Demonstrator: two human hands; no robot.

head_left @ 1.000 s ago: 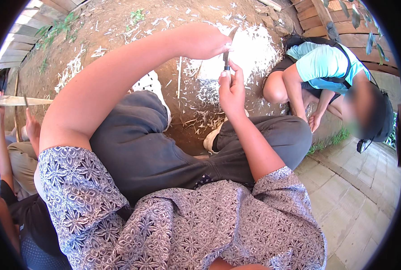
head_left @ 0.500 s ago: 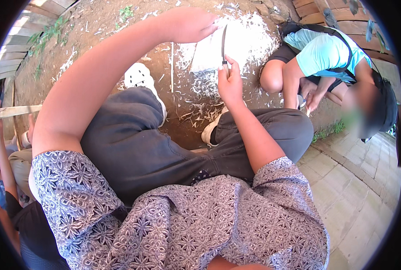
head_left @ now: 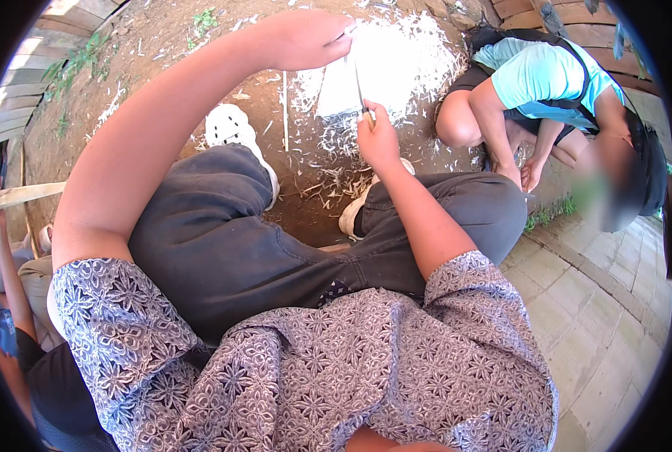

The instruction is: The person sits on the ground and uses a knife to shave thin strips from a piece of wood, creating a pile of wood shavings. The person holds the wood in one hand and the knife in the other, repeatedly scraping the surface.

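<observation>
Out in front, my left hand (head_left: 317,39) reaches over the brightly lit ground with its fingers closed. Whatever is between the fingertips washes out in the glare. Nearer to me, my right hand (head_left: 379,139) grips the handle of a thin-bladed knife (head_left: 361,83). Its blade points away from me, with the tip close to my left fingers; I cannot tell whether it touches anything. Below both hands lie a pale, overexposed surface (head_left: 334,92) and a heap of white shavings (head_left: 419,64).
On the right, a person in a light blue shirt (head_left: 536,79) crouches with hands low. At far left, another person's hand holds a pale wooden strip (head_left: 23,196). A thin white stick (head_left: 285,113) lies on the dirt near my white shoe (head_left: 230,126). Paving (head_left: 600,324) borders the right.
My right hand has shifted slightly left, and the knife now leans left. My left hand has drawn slightly left. The crouching person's hands have moved closer together.
</observation>
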